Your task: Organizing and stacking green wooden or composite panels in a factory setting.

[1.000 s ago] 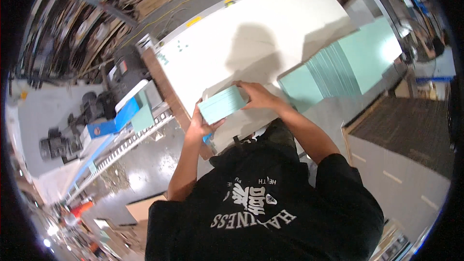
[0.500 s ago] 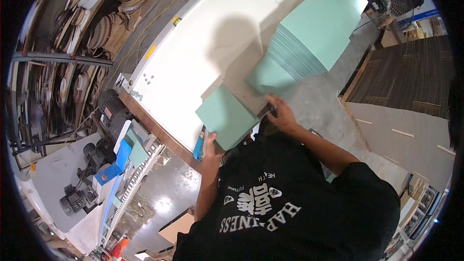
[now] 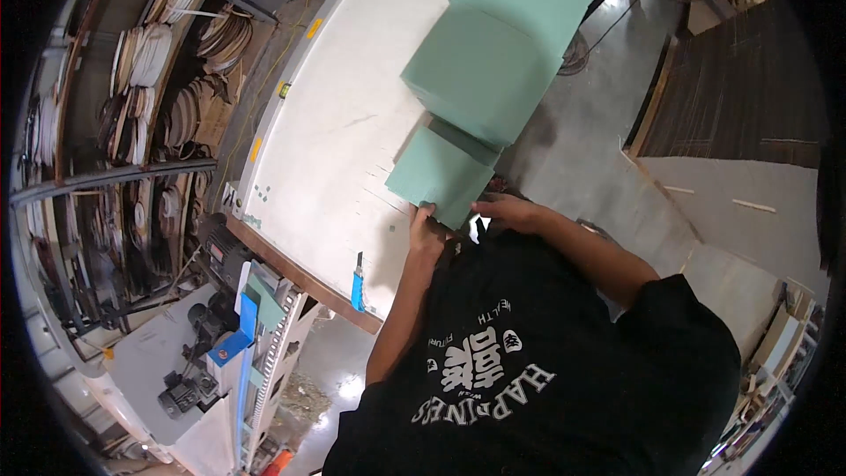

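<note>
A short stack of square, pale green boards (image 3: pixel 441 174) lies at the near right edge of the white table. My left hand (image 3: pixel 426 227) grips the near left edge of this stack, the thumb on top and the other fingers mostly hidden. By the stack's near right corner is my right hand (image 3: pixel 509 211); its fingers stretch toward the edge, and the tips look to be touching it. Just beyond stands a taller stack of larger green boards (image 3: pixel 476 70), close against the short one. A blue-handled utility knife (image 3: pixel 358 289) rests near the table's front corner.
The white table (image 3: pixel 330 115) has a level vial and yellow marks along its left edge. Machinery with motors (image 3: pixel 189 388) stands at lower left, shelves with rolls of edging (image 3: pixel 145 62) at far left. A large stack of dark-topped panels (image 3: pixel 731 115) stands to the right.
The short stack has moved right and away from me, up against the taller stack. My left hand has travelled with it, leaving the knife in plain sight. The view has shifted too.
</note>
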The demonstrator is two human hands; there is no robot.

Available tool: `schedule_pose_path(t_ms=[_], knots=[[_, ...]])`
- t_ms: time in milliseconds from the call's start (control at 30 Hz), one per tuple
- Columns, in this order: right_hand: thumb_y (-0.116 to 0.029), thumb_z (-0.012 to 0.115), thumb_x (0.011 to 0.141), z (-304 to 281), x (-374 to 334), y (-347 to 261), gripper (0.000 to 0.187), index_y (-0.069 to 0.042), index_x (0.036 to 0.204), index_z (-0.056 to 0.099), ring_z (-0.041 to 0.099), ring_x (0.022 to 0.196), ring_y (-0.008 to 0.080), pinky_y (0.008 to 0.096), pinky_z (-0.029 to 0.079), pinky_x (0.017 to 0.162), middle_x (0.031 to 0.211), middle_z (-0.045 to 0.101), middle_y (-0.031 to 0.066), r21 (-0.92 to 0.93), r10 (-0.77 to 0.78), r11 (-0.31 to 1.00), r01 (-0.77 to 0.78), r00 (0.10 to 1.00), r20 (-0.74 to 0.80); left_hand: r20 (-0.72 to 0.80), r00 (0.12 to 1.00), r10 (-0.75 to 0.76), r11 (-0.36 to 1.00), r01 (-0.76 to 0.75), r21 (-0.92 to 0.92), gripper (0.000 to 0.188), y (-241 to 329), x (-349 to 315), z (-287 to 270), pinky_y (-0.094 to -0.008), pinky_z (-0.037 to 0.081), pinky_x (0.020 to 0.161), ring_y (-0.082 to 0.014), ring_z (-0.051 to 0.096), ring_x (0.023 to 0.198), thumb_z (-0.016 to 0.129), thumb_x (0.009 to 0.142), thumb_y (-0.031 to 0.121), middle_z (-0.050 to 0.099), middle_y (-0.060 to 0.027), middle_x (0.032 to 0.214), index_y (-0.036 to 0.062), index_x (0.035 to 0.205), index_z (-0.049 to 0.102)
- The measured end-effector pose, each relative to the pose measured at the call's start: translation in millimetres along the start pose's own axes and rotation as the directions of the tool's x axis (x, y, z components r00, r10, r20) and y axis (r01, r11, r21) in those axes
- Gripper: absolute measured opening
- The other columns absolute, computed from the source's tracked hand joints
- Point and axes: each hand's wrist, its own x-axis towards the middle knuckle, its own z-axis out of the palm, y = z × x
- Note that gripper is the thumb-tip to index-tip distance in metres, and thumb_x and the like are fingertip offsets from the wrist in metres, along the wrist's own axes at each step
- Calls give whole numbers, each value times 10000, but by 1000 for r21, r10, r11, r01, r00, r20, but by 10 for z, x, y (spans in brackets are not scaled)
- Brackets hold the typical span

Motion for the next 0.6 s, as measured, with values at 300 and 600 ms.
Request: schedule_pose_path(t_ms=[300, 600], knots=[[-527, 830, 858, 78, 62, -283, 1110, -124, 1638, 149, 398, 1420, 252, 484, 318, 1178, 1601, 369, 103, 257, -42, 963, 81, 987, -155, -165, 986, -1, 995, -15, -96, 621, -45, 433, 382, -515, 398, 1159, -341, 540, 1335, 573, 971, 414, 573, -125, 1449, 78, 1485, 478], [-582, 890, 751, -32, 568, -123, 1398, -70, 1645, -54, 249, 1525, 413, 576, 345, 1181, 1687, 155, 234, 284, 126, 953, -103, 990, -66, -163, 891, 423, 701, -207, 683, 808, 547, 678, -474, -399, 200, 1272, -288, 310, 1539, 471, 1084, 519, 331, -197, 1671, -56, 1616, 274]])
